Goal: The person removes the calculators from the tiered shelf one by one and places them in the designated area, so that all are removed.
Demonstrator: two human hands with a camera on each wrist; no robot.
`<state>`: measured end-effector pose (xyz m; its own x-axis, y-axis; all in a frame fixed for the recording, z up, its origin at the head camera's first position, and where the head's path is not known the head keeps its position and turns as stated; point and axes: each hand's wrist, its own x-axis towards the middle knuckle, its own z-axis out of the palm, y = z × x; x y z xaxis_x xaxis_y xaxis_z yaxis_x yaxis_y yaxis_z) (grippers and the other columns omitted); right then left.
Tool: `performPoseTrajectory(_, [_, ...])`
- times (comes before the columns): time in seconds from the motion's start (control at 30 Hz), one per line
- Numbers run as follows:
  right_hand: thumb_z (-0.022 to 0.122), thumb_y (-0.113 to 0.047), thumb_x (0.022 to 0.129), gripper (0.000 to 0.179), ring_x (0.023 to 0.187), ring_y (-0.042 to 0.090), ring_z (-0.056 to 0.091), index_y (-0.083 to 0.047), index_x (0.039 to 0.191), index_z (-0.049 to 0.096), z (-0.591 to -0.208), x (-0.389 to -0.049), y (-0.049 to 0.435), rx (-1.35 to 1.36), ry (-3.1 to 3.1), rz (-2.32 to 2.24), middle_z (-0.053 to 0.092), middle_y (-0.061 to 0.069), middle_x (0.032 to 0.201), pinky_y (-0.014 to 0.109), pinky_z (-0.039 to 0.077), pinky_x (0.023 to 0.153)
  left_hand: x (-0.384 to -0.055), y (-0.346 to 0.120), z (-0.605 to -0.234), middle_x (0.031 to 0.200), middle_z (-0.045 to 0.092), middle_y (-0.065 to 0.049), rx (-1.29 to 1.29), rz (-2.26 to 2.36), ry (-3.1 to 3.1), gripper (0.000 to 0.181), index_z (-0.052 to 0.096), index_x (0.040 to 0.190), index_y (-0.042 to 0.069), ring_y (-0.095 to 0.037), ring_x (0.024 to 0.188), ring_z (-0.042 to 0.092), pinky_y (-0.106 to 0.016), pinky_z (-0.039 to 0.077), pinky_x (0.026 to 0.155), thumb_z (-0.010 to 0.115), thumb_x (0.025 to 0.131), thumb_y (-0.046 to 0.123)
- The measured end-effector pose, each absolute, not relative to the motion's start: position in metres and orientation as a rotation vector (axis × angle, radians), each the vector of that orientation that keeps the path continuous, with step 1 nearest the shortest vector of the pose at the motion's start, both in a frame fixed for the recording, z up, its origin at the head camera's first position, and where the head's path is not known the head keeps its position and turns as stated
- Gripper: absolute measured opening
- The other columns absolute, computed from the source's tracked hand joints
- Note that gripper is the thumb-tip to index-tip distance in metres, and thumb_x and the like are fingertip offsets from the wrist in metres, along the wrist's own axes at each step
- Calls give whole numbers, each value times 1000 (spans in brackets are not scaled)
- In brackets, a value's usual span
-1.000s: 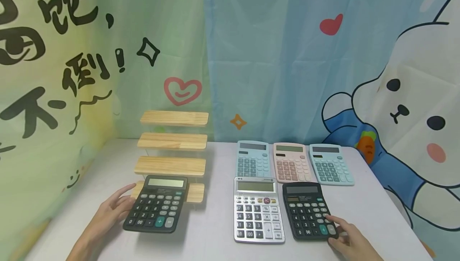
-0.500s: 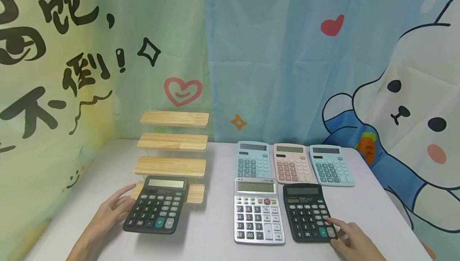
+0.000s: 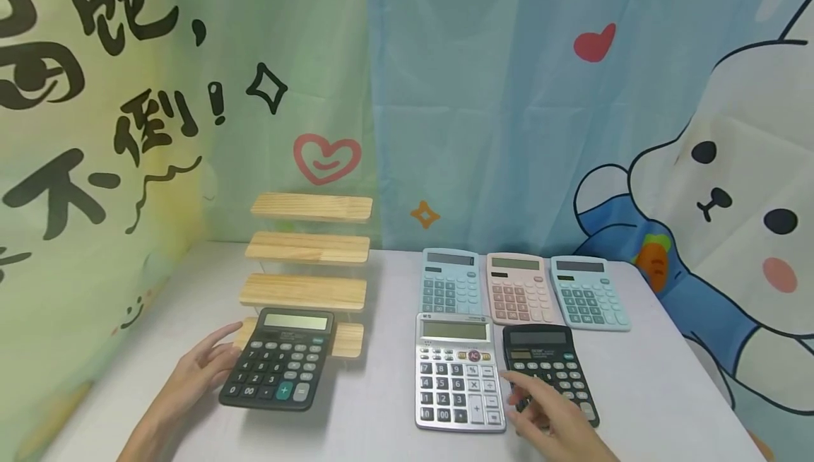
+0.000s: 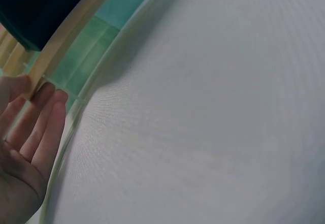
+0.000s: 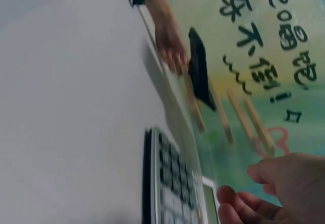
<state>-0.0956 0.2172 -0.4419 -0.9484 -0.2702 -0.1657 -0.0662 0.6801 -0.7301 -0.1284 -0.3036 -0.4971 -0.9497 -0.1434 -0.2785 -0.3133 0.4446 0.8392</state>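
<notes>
At left, a black calculator (image 3: 277, 359) leans on the lowest board of a tiered wooden rack (image 3: 348, 340). My left hand (image 3: 193, 378) pinches the left end of that board (image 4: 63, 38) between thumb and fingers, as the left wrist view shows. On the table's right half, my right hand (image 3: 553, 419) hovers over a second black calculator (image 3: 540, 337) and covers many of its keys. Its fingertips are right at the right edge of a silver calculator (image 3: 461, 377). In the right wrist view, the right hand (image 5: 289, 191) has loosely bent fingers with nothing between them.
Behind the two nearer calculators lie a blue calculator (image 3: 450, 285), a pink calculator (image 3: 518, 292) and another blue calculator (image 3: 588, 296). Three upper boards (image 3: 305, 291) of the rack hold nothing. A printed curtain (image 3: 458, 130) hangs behind the white table (image 3: 381, 405).
My right hand has left the right edge of the flat black calculator and moved left to the silver calculator's edge. My left hand stays at the rack. The head view has shifted slightly.
</notes>
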Motion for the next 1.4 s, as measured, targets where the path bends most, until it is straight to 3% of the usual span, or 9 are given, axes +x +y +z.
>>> performPoseTrajectory(0.33, [58,-21,98,55,70,2,61,4,143,40,-444,-101,167,-567,2238,-1376,63,13,108,16,56,61,-127,-303,-496,141,51,-24,-381,1543,2524,76,24,154,17,-28,118,63,-47,53,105,54,95,53])
performPoseTrajectory(0.53, [54,-22,100,63,89,4,68,3,150,25,-445,-99,125,-597,1891,-1598,55,28,127,19,62,76,-129,-304,-493,143,49,-25,-387,1534,2524,77,23,155,17,-35,124,58,-47,54,105,54,94,55])
performPoseTrajectory(0.7, [58,-25,98,75,103,20,70,-4,155,14,-438,-101,69,-540,1737,-1714,46,29,140,23,63,80,-128,-305,-493,143,48,-26,-389,1534,2522,76,22,155,18,-35,123,59,-45,55,103,53,95,54])
performPoseTrajectory(0.8, [59,-21,97,74,103,33,69,-6,155,16,-436,-105,40,-518,1734,-1773,45,29,140,26,64,80,-128,-305,-493,143,48,-26,-388,1537,2514,76,22,155,19,-35,123,59,-44,55,103,53,95,54])
performPoseTrajectory(0.9, [59,-19,96,69,100,37,69,-8,153,22,-438,-109,18,-491,1726,-1805,48,26,137,28,65,80,-129,-304,-492,144,47,-26,-390,1525,2516,77,22,155,18,-35,124,59,-43,56,103,53,95,55])
performPoseTrajectory(1.13, [60,-17,94,59,103,29,69,-9,147,36,-444,-112,-8,-434,1707,-1862,58,15,125,28,64,85,-130,-304,-492,145,46,-27,-395,1508,2527,78,21,155,19,-38,126,56,-45,55,104,51,94,57])
performPoseTrajectory(1.3, [59,-21,94,55,113,21,66,-9,144,40,-448,-110,-11,-398,1674,-1863,55,10,128,24,61,90,-129,-303,-496,145,47,-26,-430,1482,2524,82,21,155,19,-36,124,58,-45,56,102,53,92,61])
performPoseTrajectory(1.4, [59,-19,94,54,108,20,68,-9,144,41,-450,-110,-11,-357,1612,-1893,54,10,128,24,61,91,-130,-303,-498,144,48,-26,-432,1476,2531,83,21,155,19,-37,125,57,-45,56,102,53,91,62])
